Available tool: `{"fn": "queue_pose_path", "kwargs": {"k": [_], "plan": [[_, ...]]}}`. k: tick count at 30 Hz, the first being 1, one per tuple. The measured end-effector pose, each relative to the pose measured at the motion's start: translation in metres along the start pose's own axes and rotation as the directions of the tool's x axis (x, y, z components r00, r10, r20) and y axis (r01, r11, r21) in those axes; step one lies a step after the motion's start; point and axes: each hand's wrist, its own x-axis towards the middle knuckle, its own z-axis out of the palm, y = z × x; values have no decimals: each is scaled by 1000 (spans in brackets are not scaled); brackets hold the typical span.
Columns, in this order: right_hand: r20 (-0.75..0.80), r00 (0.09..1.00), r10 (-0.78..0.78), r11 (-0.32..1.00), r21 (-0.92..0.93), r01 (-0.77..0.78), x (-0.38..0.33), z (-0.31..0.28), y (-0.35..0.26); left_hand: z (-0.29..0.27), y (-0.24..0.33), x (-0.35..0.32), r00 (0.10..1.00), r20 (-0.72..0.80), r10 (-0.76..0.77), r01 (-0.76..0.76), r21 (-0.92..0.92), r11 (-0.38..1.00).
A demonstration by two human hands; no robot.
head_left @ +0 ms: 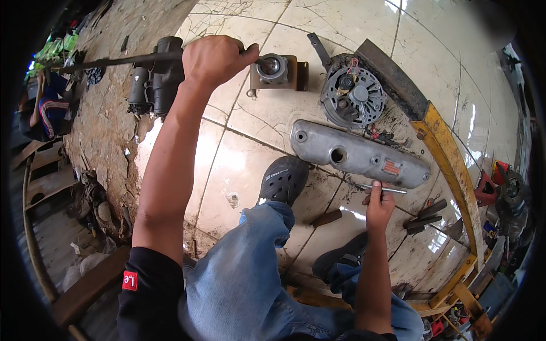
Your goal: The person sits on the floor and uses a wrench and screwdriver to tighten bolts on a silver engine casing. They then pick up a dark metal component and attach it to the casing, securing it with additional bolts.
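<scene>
My left hand [215, 61] is stretched out at the upper left, its fist closed around a long dark bar [122, 60] that runs out to the left. Under and beside that fist lies a dark cylindrical motor-like part [166, 85]. Lower right, my right hand [377, 206] pinches a slim silver metal rod [392, 190]; its exact kind I cannot make out. Just beyond that hand is a grey metal valve cover [358, 154] with round holes. To the right of my left hand stands a brown metal bracket [293, 74] with a round housing [272, 66].
An alternator [357, 94] lies beyond the valve cover. A yellow and dark metal frame [443, 142] curves along the right. Short rusty metal pieces [425, 216] lie on the tiles near my shoes [284, 181]. Dirt ground [108, 108] and a person [48, 108] are at the left.
</scene>
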Motion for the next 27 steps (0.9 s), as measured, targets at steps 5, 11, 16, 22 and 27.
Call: {"fn": "queue_pose_path", "kwargs": {"k": [5, 11, 16, 22, 27], "plan": [[16, 1000, 5, 1000, 16, -5, 3, -1, -1, 19, 15, 58, 967, 216, 138, -147, 27, 989], [27, 999, 24, 1000, -14, -24, 5, -5, -8, 43, 21, 81, 922, 358, 148, -175, 45, 984], [33, 999, 27, 998, -61, -24, 0, -13, -9, 59, 17, 69, 943, 300, 147, -152, -8, 988], [29, 1000, 11, 995, -104, -8, -5, -29, -11, 67, 14, 48, 970, -82, 231, -240, -132, 962], [68, 994, -82, 981, -169, 92, 2, -53, -38, 72, 2, -26, 932, -336, 137, -258, -349, 901]]}}
